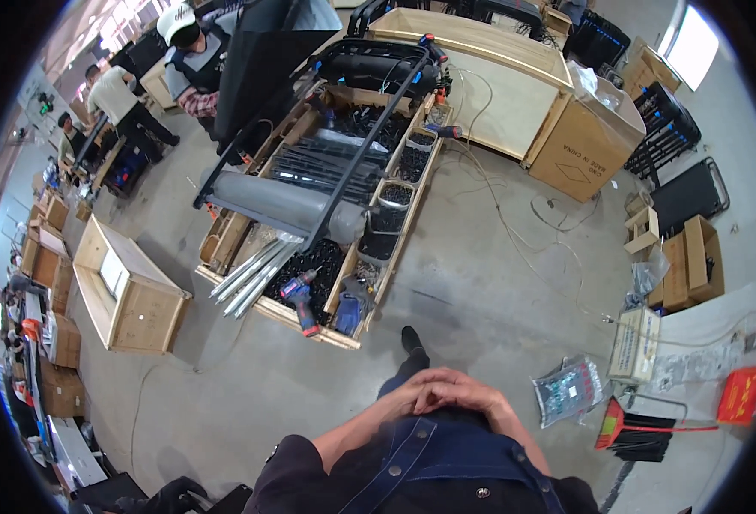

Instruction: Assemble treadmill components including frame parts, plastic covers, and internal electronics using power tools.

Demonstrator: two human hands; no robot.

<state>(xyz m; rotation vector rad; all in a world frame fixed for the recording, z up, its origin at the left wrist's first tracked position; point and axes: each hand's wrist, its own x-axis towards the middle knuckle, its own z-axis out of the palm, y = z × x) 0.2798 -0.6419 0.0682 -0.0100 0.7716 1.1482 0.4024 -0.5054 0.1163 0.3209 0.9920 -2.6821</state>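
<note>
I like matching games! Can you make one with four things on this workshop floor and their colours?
Things:
1. cordless drill
2. dustpan
3. big tube
4. cardboard box

Colours:
A. brown
B. grey
C. blue and red
D. red

Pairs: 1-C, 2-D, 3-B, 4-A. The person's two hands are clasped together, holding none of them.

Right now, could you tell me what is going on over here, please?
The person stands on the concrete floor with the left hand and right hand clasped together at the waist, holding nothing. Ahead lies an open wooden crate with metal rods, black parts and a cordless drill. Another person in a white cap bends over its far end.
</note>
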